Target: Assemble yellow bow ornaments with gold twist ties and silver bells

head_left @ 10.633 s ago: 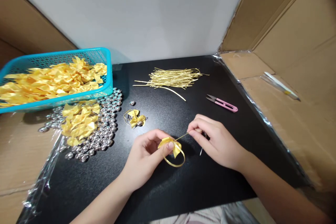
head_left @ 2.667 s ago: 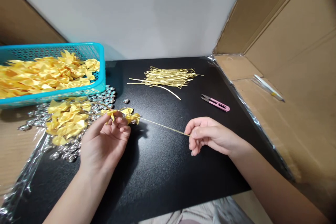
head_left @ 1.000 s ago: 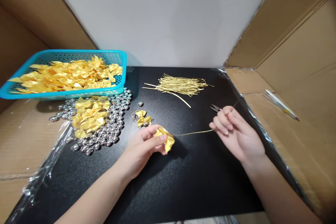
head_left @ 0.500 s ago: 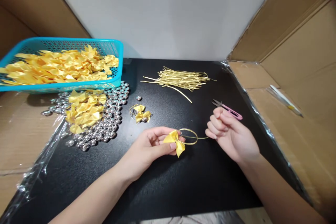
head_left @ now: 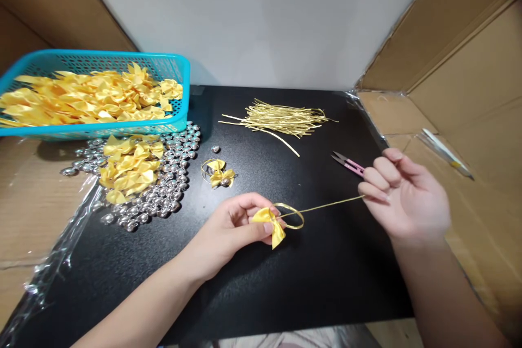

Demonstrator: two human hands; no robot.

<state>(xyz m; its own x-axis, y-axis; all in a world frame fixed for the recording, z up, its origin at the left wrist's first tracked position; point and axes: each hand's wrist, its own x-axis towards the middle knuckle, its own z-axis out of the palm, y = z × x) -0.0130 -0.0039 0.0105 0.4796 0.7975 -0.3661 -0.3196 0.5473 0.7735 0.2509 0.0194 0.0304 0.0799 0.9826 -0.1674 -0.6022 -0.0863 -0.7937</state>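
My left hand [head_left: 228, 231] pinches a small yellow satin bow [head_left: 269, 224] just above the black table top [head_left: 261, 277]. A thin gold wire [head_left: 322, 206] makes a small loop beside the bow and runs rightwards to my right hand [head_left: 403, 201]. That hand is closed, pinching the wire's far end and holding it taut. Two made-up bows with wire rings [head_left: 218, 171] lie a little behind my left hand.
A teal basket [head_left: 179, 92] full of yellow bows sits at the back left. In front of it lie several silver bells [head_left: 171, 196] under a heap of loose bows [head_left: 128, 166]. A bundle of gold wires [head_left: 285, 119], pink snips [head_left: 348, 163], and cardboard walls on both sides.
My right hand has pulled the wire out to the right and up, and the loop by the bow has shrunk. The left hand has stayed put with the bow.
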